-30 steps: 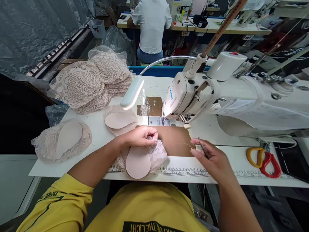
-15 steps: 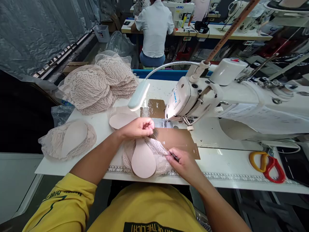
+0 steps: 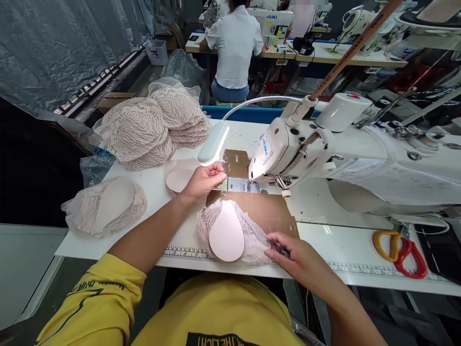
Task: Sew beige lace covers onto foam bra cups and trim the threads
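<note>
At the left end of the tabletop (image 3: 154, 190) lies a stack (image 3: 115, 204) of lace and pads, with a taller lace pile (image 3: 144, 125) behind. Farther right, the left hand (image 3: 211, 179) has its fingertips pressed together, clear of the fabric; any thread between them is too fine to tell. Next comes the pad (image 3: 226, 235), lying flat on its lace (image 3: 255, 240) at the front edge, narrow end away. It looks light, smooth and springy; a flat grip on its rounded rim should avoid creasing. The lace seems limp and easily snagged, better pinched at its border. There, the right hand (image 3: 288, 252) grips a small dark tool (image 3: 280, 248), fingertips at the lace. Scissors (image 3: 401, 252) lie far right.
</note>
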`<state>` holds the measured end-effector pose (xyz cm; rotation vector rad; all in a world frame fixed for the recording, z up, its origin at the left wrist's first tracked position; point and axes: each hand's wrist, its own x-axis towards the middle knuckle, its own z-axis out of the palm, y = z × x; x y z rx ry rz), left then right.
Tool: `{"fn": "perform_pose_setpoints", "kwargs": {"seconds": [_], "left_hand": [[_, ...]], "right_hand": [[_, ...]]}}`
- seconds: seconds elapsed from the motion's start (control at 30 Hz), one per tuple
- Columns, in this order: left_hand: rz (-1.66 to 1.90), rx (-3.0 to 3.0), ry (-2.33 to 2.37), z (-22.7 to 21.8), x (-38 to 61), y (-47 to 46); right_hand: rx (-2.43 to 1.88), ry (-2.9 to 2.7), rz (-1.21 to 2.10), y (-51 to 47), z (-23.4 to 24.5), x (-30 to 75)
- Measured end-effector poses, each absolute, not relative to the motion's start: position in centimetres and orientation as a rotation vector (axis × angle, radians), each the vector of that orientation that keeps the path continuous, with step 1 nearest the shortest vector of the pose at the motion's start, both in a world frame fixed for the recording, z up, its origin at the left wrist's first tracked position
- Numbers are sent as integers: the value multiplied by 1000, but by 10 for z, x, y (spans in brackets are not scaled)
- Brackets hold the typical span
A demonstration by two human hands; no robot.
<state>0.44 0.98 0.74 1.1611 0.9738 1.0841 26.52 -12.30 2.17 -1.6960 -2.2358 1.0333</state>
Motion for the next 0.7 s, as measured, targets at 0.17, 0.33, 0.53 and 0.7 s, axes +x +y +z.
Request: {"fn": "perform_pose_setpoints", "kwargs": {"seconds": [0.17,0.33,0.53,0.7], "left_hand": [[1088,1144,936,9,7,8],[1104,1158,886,11,9,5],[1118,1126,812,13,10,3],[1108,1048,762,15,8,4]], "right_hand": [[-1791,-2114,762,-110,40,265],[-1541,-2193,765,-83,39,228],[-1434,-2110,831,-52,20,185],[-1418,-2091,766,-44,8,185]]}}
